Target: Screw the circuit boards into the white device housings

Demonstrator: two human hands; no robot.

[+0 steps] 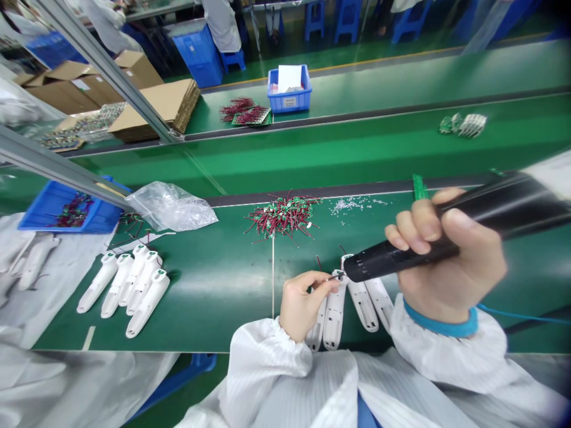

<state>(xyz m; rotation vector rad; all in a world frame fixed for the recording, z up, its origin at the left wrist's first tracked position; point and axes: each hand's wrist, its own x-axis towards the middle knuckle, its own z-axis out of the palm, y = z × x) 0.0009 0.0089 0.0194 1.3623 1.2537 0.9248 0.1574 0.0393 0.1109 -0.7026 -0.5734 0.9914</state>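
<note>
Green surface (214, 279) is spread with red-wired circuit boards (285, 217) and, at left, white housings (147, 304). Near the front edge, a black tool (375, 261) is gripped by the right hand (459, 267), fingers wrapped round it, its nose by the head of a white casing (334, 312); there, a thin dark piece (334, 276) is pinched by the left hand (301, 303), fingers nearly closed.

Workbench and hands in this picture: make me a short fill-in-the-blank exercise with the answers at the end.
The right hand holds a tool coloured ____.
The wristband circles the wrist of the ____ hand.
On the left of the green bench, the white casings number ____.
In the picture, the clear plastic bag lies to the ____ of the pile of wired boards.
Missing words: black; right; five; left.
</note>
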